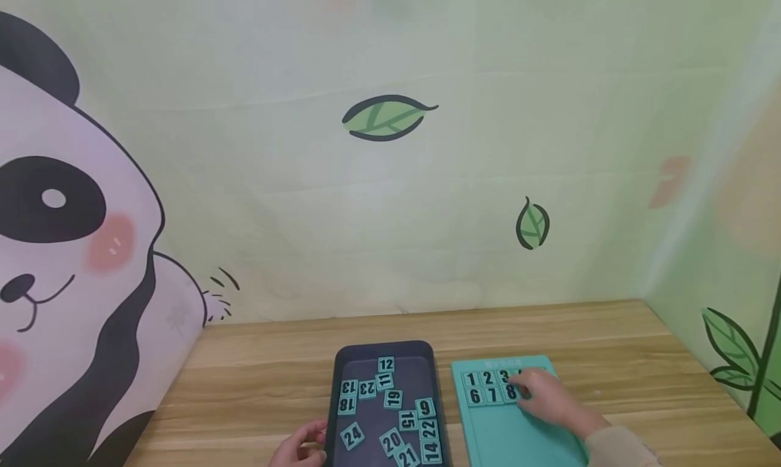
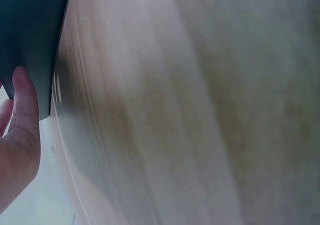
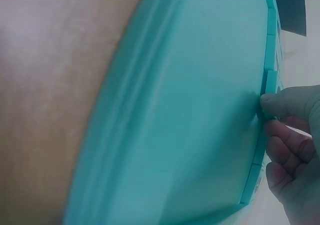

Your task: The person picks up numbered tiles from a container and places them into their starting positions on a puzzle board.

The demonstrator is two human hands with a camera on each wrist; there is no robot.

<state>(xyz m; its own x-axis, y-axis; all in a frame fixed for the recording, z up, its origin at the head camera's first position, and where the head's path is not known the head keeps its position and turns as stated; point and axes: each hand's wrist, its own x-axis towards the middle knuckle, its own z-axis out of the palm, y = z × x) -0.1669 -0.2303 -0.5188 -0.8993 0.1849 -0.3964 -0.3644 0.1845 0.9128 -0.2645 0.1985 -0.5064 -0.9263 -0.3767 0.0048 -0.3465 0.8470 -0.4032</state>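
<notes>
My right hand (image 1: 546, 398) is over a turquoise number board (image 1: 512, 447), pinching a number tile at the end of its second row. That tile, seemingly the 8 (image 1: 511, 392), stands slightly proud of its neighbours in the right wrist view, with the thumb (image 3: 272, 104) against it. Tiles 1 (image 1: 471, 379), 2 and 3 line the row above; fingers cover what lies beyond. Beside the dark tray (image 1: 334, 365) is my left hand (image 1: 300, 445), its fingertips touching the outer left wall. Loose tiles such as 24 (image 1: 352, 436) and 9 (image 1: 425, 407) lie in the tray.
The tray and board stand side by side on a wood-grain table (image 1: 256, 372), a narrow gap between them. More loose tiles, some turned or overlapping, include 12 (image 1: 386, 364) and 20 (image 1: 391, 442). A printed backdrop (image 1: 274, 182) with a panda and leaves rises behind.
</notes>
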